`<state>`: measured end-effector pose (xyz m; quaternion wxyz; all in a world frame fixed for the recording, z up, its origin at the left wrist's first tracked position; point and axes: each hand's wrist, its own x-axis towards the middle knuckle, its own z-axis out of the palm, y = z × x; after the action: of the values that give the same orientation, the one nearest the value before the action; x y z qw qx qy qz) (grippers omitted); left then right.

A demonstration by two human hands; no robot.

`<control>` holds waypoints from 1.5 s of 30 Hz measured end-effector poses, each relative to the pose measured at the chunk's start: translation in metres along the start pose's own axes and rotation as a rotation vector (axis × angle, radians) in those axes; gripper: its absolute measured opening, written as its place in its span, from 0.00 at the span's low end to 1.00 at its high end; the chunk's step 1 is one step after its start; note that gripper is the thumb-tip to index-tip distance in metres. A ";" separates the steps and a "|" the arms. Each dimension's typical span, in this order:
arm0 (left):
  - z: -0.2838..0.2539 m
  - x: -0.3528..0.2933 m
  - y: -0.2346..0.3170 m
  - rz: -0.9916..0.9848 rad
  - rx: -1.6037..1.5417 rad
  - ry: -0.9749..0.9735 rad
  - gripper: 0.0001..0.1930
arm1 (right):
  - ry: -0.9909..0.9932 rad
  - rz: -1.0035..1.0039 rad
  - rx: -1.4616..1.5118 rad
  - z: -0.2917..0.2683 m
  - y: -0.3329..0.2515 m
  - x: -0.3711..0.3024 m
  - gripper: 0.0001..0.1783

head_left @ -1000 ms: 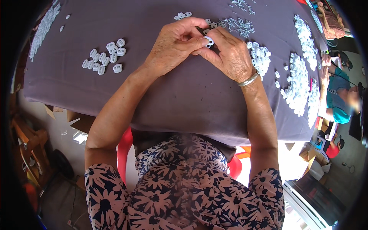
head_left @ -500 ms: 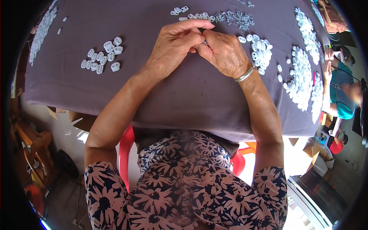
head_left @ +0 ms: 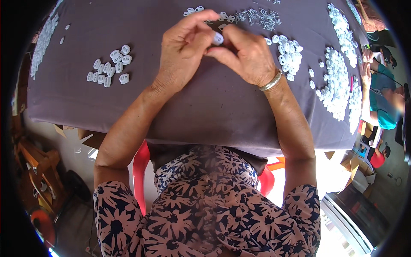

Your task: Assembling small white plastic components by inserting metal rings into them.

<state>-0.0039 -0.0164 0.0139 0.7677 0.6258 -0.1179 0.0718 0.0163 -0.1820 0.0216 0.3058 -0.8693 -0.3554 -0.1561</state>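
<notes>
My left hand (head_left: 182,49) pinches a small white plastic cord lock (head_left: 218,39) between thumb and fingers, with its index finger stretched out above. Close on the other side is my right hand (head_left: 250,55), its thumb and curled index finger apart around the cord lock's right side; I see nothing between them. Beyond my hands lie a few loose white pieces (head_left: 224,16) and a heap of tiny metal springs (head_left: 262,19). A cluster of similar white cord locks (head_left: 109,67) lies to the left. Beside my right wrist is a pile of white oval pieces (head_left: 290,56).
A dark cloth covers the table (head_left: 205,115). Larger heaps of white parts lie at the far left (head_left: 44,43) and the right (head_left: 336,88). Past the right edge, another person in a teal top (head_left: 385,100) has hands at the table.
My hands have drawn slightly apart, and the left has shifted left and up. The white cord lock, mostly hidden between the fingers before, now shows at my left fingertips.
</notes>
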 end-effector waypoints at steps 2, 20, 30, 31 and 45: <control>-0.007 0.007 0.011 -0.006 0.179 0.068 0.11 | 0.122 0.123 0.055 -0.005 0.002 0.002 0.09; -0.083 -0.012 0.053 0.142 1.127 0.057 0.11 | -0.015 0.499 0.463 -0.079 0.073 -0.010 0.08; -0.027 0.037 -0.002 -0.078 0.430 0.060 0.08 | -0.017 0.309 0.234 -0.034 0.049 -0.002 0.04; -0.028 0.034 -0.008 -0.093 0.374 0.101 0.09 | 0.010 0.245 0.236 -0.027 0.043 0.000 0.04; -0.032 0.027 -0.012 -0.069 0.190 0.180 0.09 | -0.240 0.102 0.022 -0.012 0.034 0.029 0.07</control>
<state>0.0283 0.0119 0.0043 0.7144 0.6904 -0.0196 0.1121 0.0600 -0.1938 0.0311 0.2780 -0.8953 -0.3466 -0.0317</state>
